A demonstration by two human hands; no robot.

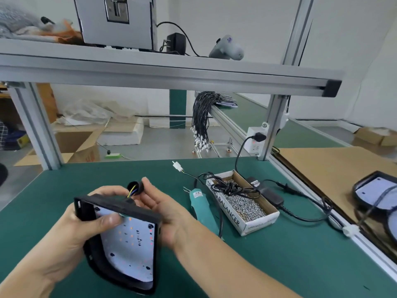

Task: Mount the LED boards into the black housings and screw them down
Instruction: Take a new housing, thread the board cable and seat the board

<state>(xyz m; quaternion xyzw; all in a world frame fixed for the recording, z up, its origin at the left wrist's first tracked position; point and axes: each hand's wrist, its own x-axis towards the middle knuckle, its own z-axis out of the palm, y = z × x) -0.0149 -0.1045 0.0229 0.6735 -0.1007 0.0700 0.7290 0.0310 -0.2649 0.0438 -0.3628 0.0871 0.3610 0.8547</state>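
A black housing (86,208) is held tilted above the green table, with a white LED board (133,250) lying inside it. My left hand (86,220) grips the housing's left wall, thumb pressed on the board. My right hand (163,209) is behind the housing's top edge and pinches a black round grommet (135,186) with yellow and blue wires passing through it. A teal electric screwdriver (198,203) lies on the table to the right. Beside it stands a cardboard box of screws (242,203).
A black power adapter (270,194) and tangled cord lie by the screw box. A white connector (177,165) on a thin wire rests further back. More housings with boards (378,190) sit on cardboard at right. An aluminium shelf frame (150,72) spans overhead.
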